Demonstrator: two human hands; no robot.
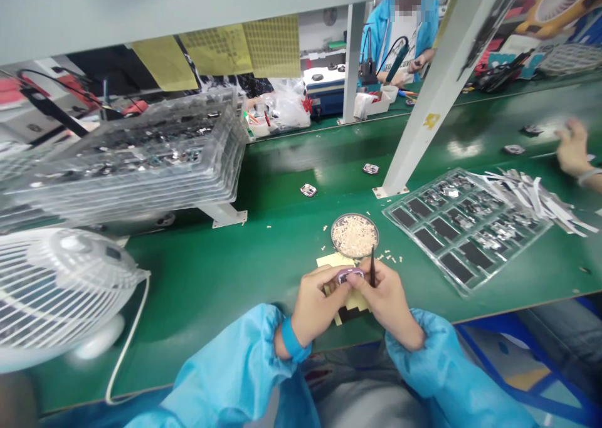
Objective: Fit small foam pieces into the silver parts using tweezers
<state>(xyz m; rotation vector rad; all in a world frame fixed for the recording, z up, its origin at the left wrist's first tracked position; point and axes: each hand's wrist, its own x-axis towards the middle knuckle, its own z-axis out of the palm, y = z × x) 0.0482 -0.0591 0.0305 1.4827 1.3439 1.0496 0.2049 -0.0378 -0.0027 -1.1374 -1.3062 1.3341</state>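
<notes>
Both my hands meet over yellow notes (335, 262) at the near edge of the green bench. My left hand (316, 306) pinches a small purple-rimmed part (348, 275) between thumb and fingers. My right hand (386, 299) also touches that part and grips black tweezers (372, 266), which point upward. Just beyond sits a round dish (354, 235) full of tiny pale pieces, with a few pieces spilled around it.
A clear tray (463, 224) of dark parts lies to the right, beside a heap of white strips (533, 196). Stacked clear trays (132, 158) stand at left, a white fan (56, 290) near left. A white post (423, 114) rises ahead. Another person's hand (574, 149) is far right.
</notes>
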